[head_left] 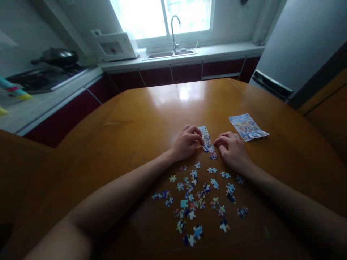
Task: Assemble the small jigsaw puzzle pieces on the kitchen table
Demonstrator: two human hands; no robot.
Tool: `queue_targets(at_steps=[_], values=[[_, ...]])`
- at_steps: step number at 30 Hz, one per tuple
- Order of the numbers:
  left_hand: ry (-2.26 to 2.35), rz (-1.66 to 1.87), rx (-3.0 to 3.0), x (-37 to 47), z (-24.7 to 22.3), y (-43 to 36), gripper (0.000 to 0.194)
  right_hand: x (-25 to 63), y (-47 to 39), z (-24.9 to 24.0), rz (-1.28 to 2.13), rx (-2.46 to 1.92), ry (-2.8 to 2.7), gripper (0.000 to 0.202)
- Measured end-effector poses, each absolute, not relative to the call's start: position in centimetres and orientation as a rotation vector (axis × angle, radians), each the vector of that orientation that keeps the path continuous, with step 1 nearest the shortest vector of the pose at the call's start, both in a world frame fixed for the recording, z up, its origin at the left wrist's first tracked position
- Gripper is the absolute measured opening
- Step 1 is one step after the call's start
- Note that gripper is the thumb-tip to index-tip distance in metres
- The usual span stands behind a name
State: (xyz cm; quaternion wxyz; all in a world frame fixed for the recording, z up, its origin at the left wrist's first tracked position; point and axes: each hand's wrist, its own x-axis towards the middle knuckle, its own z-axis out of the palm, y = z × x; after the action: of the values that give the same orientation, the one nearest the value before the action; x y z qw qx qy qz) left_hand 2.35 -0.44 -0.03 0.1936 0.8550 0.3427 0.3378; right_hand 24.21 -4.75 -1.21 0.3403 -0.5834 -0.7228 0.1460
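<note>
A partly joined strip of jigsaw puzzle (pixel 206 139) lies on the wooden table (pixel 151 119) between my hands. At its left edge is my left hand (pixel 189 141), fingers curled and pinched over a small dark piece near the strip. On the right side, my right hand (pixel 231 148) rests on the table with its fingers bent together, their tips beside the strip; whatever they may hold is hidden. Many loose puzzle pieces (pixel 192 205) are scattered nearer to me, below both hands.
A printed picture sheet (pixel 248 127) lies to the right, beyond my right hand. Past the table are a sink (pixel 171 54) with a tap, a white microwave (pixel 116 46), a stove with a dark pan (pixel 58 57), and a fridge (pixel 298 47).
</note>
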Motion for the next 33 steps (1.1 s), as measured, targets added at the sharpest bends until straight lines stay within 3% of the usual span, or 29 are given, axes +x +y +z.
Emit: queue_targets(at_steps=[33], values=[[0.99, 0.895, 2.41, 2.33, -0.03, -0.43, 0.038, 24.4, -4.7, -1.27, 0.359, -1.497, -1.902, 0.02]])
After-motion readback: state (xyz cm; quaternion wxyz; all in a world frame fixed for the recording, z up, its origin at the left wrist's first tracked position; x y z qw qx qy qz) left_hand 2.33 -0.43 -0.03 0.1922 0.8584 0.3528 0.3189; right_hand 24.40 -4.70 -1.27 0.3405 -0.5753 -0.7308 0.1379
